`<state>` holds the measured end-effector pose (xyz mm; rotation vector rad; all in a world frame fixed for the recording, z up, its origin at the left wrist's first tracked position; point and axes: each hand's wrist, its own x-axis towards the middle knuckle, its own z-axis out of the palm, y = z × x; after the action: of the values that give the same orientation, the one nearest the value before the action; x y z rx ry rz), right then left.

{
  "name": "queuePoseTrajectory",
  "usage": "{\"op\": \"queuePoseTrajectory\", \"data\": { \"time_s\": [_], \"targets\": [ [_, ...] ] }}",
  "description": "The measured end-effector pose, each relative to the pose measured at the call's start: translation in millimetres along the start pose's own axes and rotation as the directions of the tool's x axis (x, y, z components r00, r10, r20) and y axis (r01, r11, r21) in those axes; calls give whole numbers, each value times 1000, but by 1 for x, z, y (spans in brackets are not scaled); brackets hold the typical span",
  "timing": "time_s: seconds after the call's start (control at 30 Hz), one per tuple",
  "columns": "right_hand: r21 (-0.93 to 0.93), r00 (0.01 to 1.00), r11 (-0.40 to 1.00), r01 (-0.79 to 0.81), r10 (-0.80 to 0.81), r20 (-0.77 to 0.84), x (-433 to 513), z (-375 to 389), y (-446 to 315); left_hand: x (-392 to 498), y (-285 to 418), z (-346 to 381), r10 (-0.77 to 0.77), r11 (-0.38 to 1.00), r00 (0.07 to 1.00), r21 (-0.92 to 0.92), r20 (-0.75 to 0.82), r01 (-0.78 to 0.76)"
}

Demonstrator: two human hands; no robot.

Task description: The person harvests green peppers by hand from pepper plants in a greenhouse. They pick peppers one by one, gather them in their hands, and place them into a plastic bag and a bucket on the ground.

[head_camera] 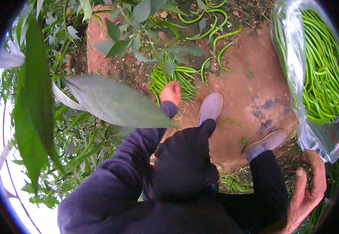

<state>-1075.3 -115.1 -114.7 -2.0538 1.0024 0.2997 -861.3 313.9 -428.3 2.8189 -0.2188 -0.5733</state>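
My left hand [171, 92] reaches down to a heap of long green chili peppers [187, 84] on the ground. It is blurred and its fingers are curled out of sight, so whether it grips any peppers cannot be told. At the lower right, my right hand [306, 190] has its fingers bent but apart, with nothing between them. Just beyond its fingertips is the lower end of a clear plastic bag [296, 73], filled with many long green peppers [323, 76] lying lengthwise.
Loose peppers [223, 36] are scattered on the soil above the heap, and one [230, 120] lies between my shoes [211, 106]. Large leaves [113, 99] hang close to the view at left, partly covering my left arm. More peppers [235, 185] lie beside my leg.
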Motion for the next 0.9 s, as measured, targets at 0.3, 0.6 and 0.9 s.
{"op": "queuePoseTrajectory", "data": {
  "time_s": [0.3,0.6,0.9],
  "targets": [
    [-173,988,975,137,-147,-51,-7,-5,13,63,-93,-38,426,439,742,599,518,-670],
    [-236,989,961,144,-148,-3,-20,12,19,89,-135,-1,628,226,513,494,585,-840],
    [-263,991,956,132,-123,53,-27,32,25,107,-119,9,610,142,371,365,700,-920]
  ]
}}
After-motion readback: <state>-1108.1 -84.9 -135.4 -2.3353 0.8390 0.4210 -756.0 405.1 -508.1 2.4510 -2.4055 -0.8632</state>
